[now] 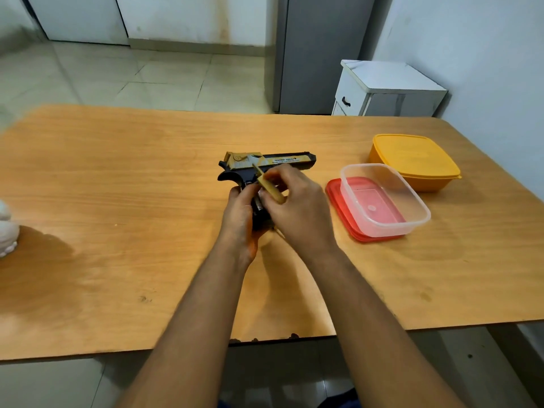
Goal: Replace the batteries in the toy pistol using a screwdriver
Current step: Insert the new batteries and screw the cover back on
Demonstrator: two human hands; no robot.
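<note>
I see the toy pistol [266,167] near the middle of the wooden table [117,201], lying with its gold-and-black barrel pointing toward 3 o'clock and its grip pointing toward 6 o'clock, back at me. My left hand [240,213] is wrapped around the grip from the 9 o'clock side, fingers curled on it. My right hand [297,207] comes in from the 3 o'clock side and pinches a tan cover panel [270,188] between thumb and fingertips; the panel stands tilted up off the grip, and a bit of metal shows in the gap beneath it, too small for me to tell what it is.

At 3 o'clock from the pistol, a clear plastic box [385,201] sits on top of a red lid [341,207]. Just beyond it, toward 2 o'clock, is a yellow box with its lid on [415,160]. At the table's 9 o'clock edge I can make out part of a white object [7,231].
</note>
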